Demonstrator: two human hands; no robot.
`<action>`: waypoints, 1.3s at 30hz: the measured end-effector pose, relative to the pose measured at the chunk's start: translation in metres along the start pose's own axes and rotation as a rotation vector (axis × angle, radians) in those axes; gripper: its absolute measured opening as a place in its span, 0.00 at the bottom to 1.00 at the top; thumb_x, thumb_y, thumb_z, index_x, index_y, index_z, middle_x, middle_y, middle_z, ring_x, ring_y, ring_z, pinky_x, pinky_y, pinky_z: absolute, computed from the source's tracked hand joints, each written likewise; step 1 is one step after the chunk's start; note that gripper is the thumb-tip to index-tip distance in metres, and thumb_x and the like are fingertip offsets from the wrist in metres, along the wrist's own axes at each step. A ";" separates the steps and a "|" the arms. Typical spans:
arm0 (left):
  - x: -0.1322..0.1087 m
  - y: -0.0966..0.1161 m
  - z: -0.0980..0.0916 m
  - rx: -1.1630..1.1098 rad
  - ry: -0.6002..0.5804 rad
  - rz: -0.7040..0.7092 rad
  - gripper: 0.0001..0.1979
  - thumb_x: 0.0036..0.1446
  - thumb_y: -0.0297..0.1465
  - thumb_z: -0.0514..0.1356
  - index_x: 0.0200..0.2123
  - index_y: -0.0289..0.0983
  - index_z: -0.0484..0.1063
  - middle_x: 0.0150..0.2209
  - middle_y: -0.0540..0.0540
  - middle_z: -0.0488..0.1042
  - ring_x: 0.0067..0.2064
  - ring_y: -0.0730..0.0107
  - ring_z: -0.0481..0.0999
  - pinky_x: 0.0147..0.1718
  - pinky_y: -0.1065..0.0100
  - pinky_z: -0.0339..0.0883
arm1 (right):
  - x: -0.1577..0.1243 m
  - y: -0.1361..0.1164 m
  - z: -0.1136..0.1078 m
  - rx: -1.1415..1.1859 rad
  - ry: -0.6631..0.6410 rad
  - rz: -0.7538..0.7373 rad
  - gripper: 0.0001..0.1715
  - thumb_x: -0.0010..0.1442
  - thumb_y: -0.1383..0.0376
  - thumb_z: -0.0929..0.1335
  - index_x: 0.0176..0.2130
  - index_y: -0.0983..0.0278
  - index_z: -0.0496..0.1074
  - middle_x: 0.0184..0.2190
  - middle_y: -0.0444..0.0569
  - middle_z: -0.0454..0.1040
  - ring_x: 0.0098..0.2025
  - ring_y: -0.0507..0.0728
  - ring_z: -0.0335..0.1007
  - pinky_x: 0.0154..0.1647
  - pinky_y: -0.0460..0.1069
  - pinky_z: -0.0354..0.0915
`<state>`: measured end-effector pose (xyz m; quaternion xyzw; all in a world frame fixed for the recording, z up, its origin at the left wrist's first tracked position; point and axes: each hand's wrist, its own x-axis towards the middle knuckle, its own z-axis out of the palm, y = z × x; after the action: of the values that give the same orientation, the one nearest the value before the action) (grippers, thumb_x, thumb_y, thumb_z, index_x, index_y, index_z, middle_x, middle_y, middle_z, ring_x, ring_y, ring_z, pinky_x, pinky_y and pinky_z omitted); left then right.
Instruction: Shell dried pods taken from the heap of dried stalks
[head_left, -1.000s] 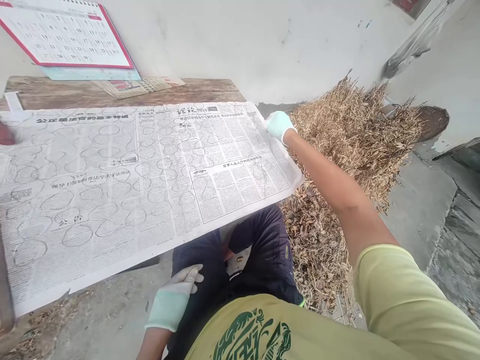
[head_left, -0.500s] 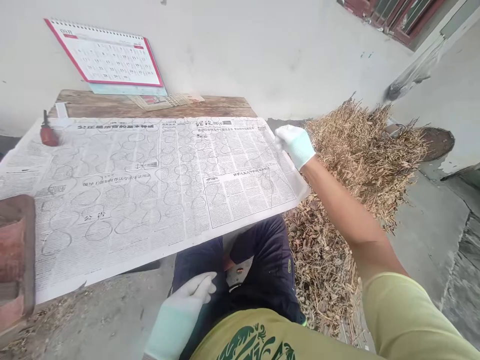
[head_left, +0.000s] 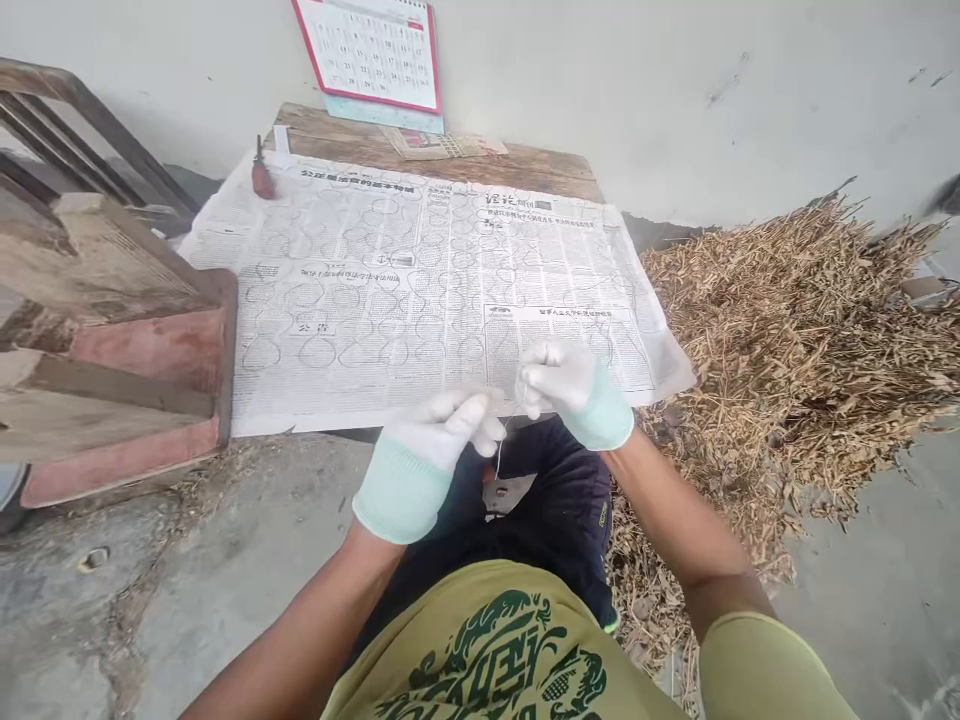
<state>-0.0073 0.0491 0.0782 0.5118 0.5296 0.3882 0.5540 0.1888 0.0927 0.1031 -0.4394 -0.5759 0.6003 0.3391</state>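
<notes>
Both hands wear white gloves with mint cuffs and meet above the near edge of the newspaper (head_left: 360,395). My left hand (head_left: 442,430) is closed in a pinch on a thin pale string (head_left: 500,455), whose end dangles below the fingers. My right hand (head_left: 559,385), close by on the right, pinches another part of the same string, which curves between the two gloves. Whether it is thread or fine wire cannot be made out. Across the newspaper lie several thin wavy loops (head_left: 317,351) in rows.
A red-handled tool (head_left: 262,178) rests at the sheet's far left corner. Behind stands a desk calendar (head_left: 371,55) on the wooden tabletop (head_left: 540,170). A wooden chair (head_left: 142,260) borders the left side. Dry stalks (head_left: 780,330) are heaped on the right.
My right hand has come from the newspaper's right edge back toward me. My left hand has risen from my lap to meet it. The view has swung left, bringing in the chair.
</notes>
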 end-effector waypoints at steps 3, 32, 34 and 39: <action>-0.001 -0.011 0.000 -0.164 0.060 -0.007 0.19 0.64 0.45 0.63 0.41 0.35 0.84 0.31 0.44 0.83 0.29 0.67 0.77 0.39 0.61 0.76 | 0.000 0.005 0.013 0.006 0.089 0.029 0.10 0.54 0.67 0.65 0.23 0.60 0.71 0.21 0.42 0.74 0.28 0.52 0.71 0.36 0.48 0.71; 0.006 -0.038 0.011 -0.053 0.548 0.131 0.16 0.66 0.40 0.60 0.47 0.39 0.84 0.21 0.53 0.68 0.26 0.71 0.70 0.32 0.68 0.69 | -0.015 0.050 0.088 -0.052 0.413 0.159 0.12 0.63 0.61 0.69 0.43 0.58 0.81 0.25 0.40 0.76 0.26 0.52 0.73 0.34 0.49 0.71; 0.006 -0.040 0.013 -0.025 0.566 0.114 0.16 0.66 0.40 0.60 0.46 0.40 0.84 0.21 0.53 0.69 0.28 0.70 0.72 0.33 0.68 0.70 | -0.017 0.052 0.093 -0.107 0.426 0.160 0.12 0.64 0.61 0.69 0.45 0.58 0.82 0.28 0.41 0.79 0.29 0.54 0.75 0.38 0.51 0.72; 0.006 -0.042 0.015 -0.019 0.577 0.121 0.15 0.66 0.41 0.60 0.45 0.40 0.84 0.22 0.53 0.69 0.27 0.70 0.72 0.33 0.69 0.70 | -0.023 0.054 0.100 -0.297 0.391 0.095 0.11 0.67 0.64 0.68 0.44 0.56 0.83 0.38 0.45 0.83 0.41 0.58 0.79 0.47 0.53 0.71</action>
<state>0.0031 0.0455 0.0344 0.4058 0.6301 0.5549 0.3611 0.1106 0.0266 0.0482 -0.6190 -0.5597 0.4279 0.3471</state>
